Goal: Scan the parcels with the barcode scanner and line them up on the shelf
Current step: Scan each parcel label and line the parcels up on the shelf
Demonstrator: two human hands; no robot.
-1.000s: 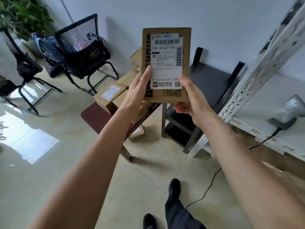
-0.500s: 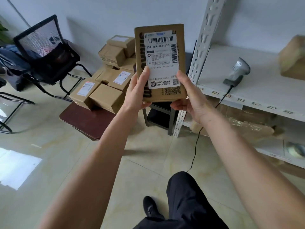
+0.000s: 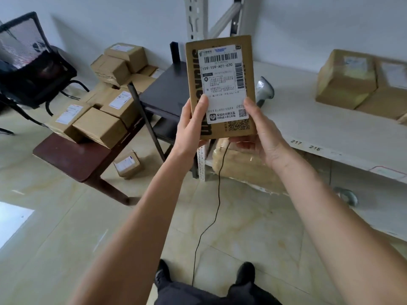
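Note:
A flat brown cardboard parcel [image 3: 220, 69] with a white shipping label stands upright in front of me, label facing me. My left hand [image 3: 190, 126] grips its lower left edge and my right hand [image 3: 262, 133] its lower right edge. Just behind the parcel's right side, the grey barcode scanner [image 3: 265, 91] rests on the white shelf [image 3: 319, 126], partly hidden, its black cable hanging to the floor. Two brown parcels [image 3: 361, 82] sit side by side at the shelf's far right.
Several brown parcels [image 3: 99, 119] are piled on a dark red low table [image 3: 72, 157] at the left; one small parcel [image 3: 127, 165] lies on the floor under it. A black side table [image 3: 165, 89], a black mesh chair [image 3: 28, 62] and a wrapped bundle [image 3: 246, 166] on the lower shelf stand nearby.
My view has swung to the right, bringing the shelf, the scanner and the parcels on it into view. Both hands still hold the same parcel upright.

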